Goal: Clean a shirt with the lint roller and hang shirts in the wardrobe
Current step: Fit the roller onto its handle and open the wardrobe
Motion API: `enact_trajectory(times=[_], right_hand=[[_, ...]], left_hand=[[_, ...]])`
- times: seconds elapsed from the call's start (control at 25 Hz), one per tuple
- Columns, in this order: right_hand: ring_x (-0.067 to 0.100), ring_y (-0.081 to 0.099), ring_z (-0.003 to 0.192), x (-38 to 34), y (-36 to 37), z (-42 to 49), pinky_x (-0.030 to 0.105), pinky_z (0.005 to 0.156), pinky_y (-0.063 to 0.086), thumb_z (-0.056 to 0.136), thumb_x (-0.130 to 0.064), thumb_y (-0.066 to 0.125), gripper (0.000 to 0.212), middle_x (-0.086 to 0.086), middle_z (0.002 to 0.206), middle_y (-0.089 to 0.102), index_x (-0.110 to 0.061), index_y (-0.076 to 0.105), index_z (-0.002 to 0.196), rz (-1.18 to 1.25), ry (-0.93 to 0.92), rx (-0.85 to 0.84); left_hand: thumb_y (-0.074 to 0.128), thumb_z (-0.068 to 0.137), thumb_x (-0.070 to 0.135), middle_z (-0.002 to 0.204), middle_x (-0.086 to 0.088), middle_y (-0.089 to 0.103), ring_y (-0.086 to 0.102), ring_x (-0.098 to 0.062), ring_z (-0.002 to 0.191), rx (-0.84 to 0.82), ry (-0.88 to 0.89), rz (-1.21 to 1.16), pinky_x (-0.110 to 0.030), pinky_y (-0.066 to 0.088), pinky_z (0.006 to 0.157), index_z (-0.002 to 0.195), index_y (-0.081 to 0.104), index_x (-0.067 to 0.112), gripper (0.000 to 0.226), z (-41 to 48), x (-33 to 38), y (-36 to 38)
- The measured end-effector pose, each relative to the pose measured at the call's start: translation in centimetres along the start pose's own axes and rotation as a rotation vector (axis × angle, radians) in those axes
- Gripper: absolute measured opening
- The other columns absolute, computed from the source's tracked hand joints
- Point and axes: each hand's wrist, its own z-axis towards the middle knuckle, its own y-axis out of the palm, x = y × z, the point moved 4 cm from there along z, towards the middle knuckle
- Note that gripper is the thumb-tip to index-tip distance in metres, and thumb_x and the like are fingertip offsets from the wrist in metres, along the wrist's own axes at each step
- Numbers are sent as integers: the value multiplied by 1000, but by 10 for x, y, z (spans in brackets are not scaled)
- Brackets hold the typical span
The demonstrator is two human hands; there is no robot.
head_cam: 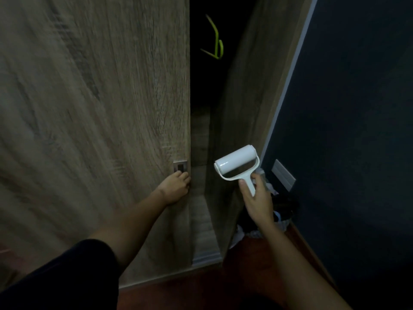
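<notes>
The wood-grain sliding wardrobe door fills the left of the view. My left hand grips its right edge just below the metal recessed handle. A narrow dark gap shows the wardrobe's inside, where a green hanger hangs high up. My right hand holds the white lint roller by its handle, roller head up, in front of the gap. No shirt can be seen.
A dark blue wall with a grey switch plate stands on the right. A pile of clothes or bags lies on the reddish wooden floor between the wardrobe side and the wall.
</notes>
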Motion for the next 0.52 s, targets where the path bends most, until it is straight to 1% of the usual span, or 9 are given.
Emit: enact_trajectory(times=[0.04,0.08,0.12,0.2,0.24,0.32,0.36,0.44,0.52], right_hand=[[12,60,82,-10,12,-5,36,72,52,89,-45,51,28,-13,85,58,-25,51,109,5,-8,-2],[12,60,80,-18,24,-11,37,71,52,89,-46,51,28,-13,83,58,-25,51,108,14,-14,-9],[11,60,78,-26,36,-17,37,71,52,88,-46,52,28,-12,82,59,-25,51,107,28,-18,-17],[13,62,75,-40,57,-28,38,69,53,88,-47,53,26,-6,81,63,-27,51,104,59,-29,-21],[16,63,75,-45,65,-32,39,70,53,86,-51,52,27,-4,80,65,-30,50,102,64,-33,-18],[22,65,76,-55,82,-41,43,70,54,83,-60,48,31,-1,80,67,-33,49,100,73,-42,-19],[22,65,76,-60,91,-46,44,71,54,82,-60,48,31,-1,80,67,-34,49,99,75,-44,-20],[21,64,75,-70,106,-55,43,71,53,86,-54,50,26,-1,78,67,-33,49,100,70,-43,-22],[19,63,73,-80,120,-63,39,70,52,87,-49,52,23,-1,77,66,-31,49,102,66,-41,-35]], left_hand=[[34,89,16,119,-9,62,57,-24,106,-5,-19,-10,-33,45,85,108,70,15,41,-18,-7,4],[36,84,19,106,-3,68,61,-20,96,-1,-55,-7,-29,47,79,96,75,21,41,-36,-13,7],[37,83,19,105,-3,68,61,-20,95,-23,-71,-3,-30,48,80,94,75,21,40,-53,-19,13],[34,93,17,123,-13,57,51,-30,111,-88,-80,-20,-39,41,95,113,65,9,38,-80,-27,42],[32,95,16,127,-16,53,46,-33,116,-117,-103,-56,-42,37,99,118,61,5,38,-91,-31,55],[31,96,16,128,-18,51,43,-34,117,-150,-167,-58,-43,33,101,120,58,3,39,-117,-41,65],[31,96,16,127,-17,51,43,-34,117,-160,-177,-42,-43,33,101,120,58,3,39,-131,-44,72],[31,95,16,128,-17,50,43,-34,117,-223,-198,-35,-43,32,102,122,56,2,39,-158,-52,86],[36,93,17,122,-15,56,48,-33,113,-225,-208,-39,-43,35,102,117,61,5,37,-185,-61,95]])
